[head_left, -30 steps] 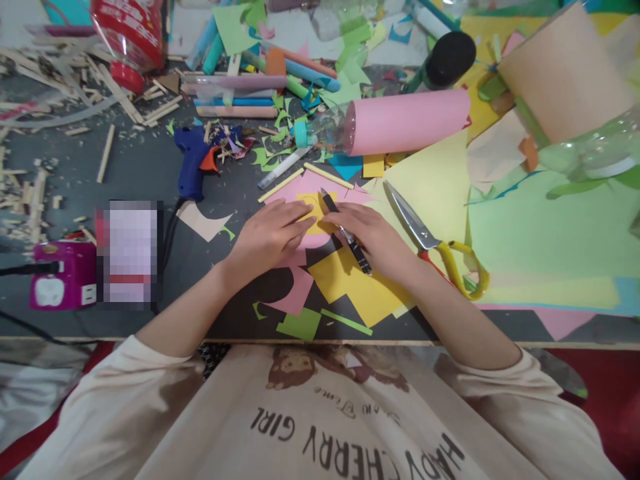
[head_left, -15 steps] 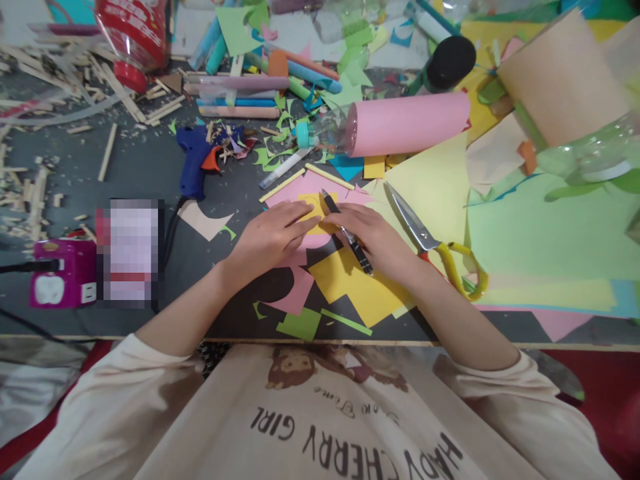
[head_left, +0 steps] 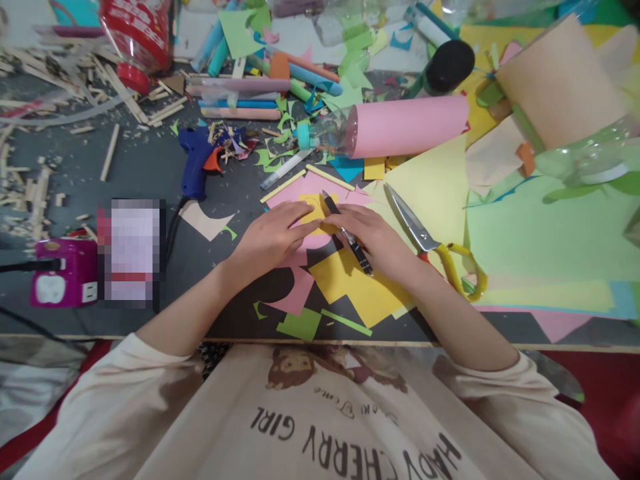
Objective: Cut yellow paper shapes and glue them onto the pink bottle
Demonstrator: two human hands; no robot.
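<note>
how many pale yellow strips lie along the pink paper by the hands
2: left strip and right strip, sloping either way from the top of the pink paper. The left hand or right hand may hide more.

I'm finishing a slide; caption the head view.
Left hand on small yellow paper, right hand holding a black pen, open-bladed light aside: scissors alongside.

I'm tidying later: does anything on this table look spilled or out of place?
Yes: wooden sticks lie strewn on the left of the table, as if spilled. Paper scraps clutter the front of the blue glue gun, an odd spot.
</note>
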